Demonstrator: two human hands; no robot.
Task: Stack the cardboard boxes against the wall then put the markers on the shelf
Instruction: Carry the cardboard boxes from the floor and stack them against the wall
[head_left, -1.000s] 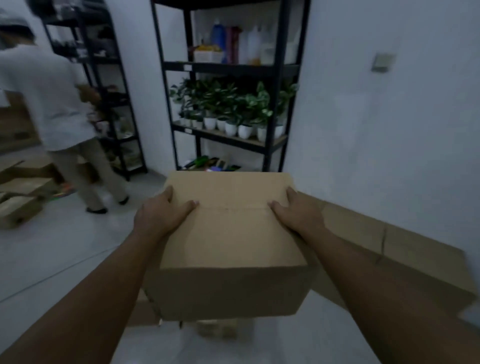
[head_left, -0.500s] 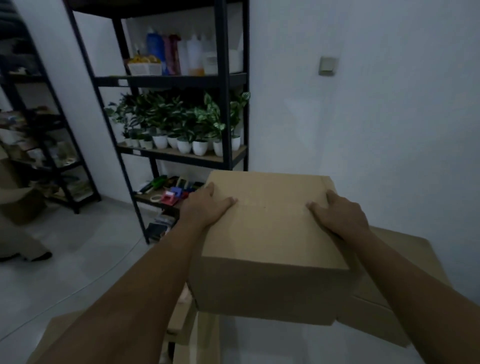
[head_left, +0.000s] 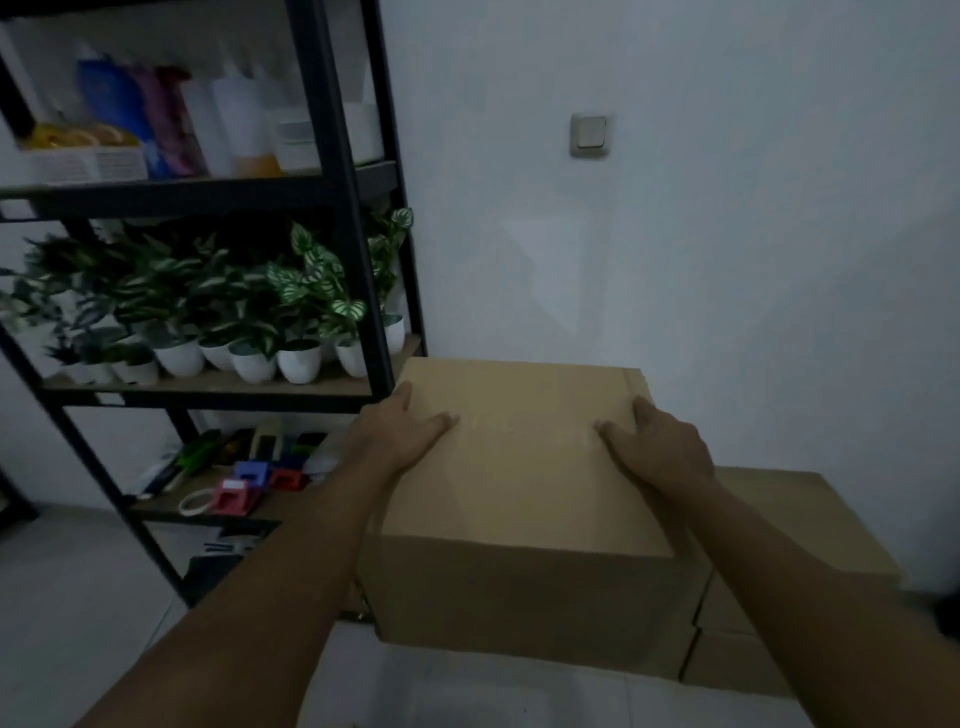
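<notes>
I carry a closed brown cardboard box in front of me, near the white wall. My left hand grips its top left edge, thumb on the lid. On the top right edge my right hand grips the same way. Below and to the right, more cardboard boxes lie by the wall, partly hidden behind the carried box. The black shelf stands just left of it. I cannot pick out any markers with certainty.
The shelf holds bottles on top, several potted plants in the middle, and tape dispensers and small coloured items on the low board. A light switch is on the wall. Pale floor tiles lie to the left.
I have turned right and come closer to the wall with the box, still held by both hands. The person in white and the second shelf have left the view.
</notes>
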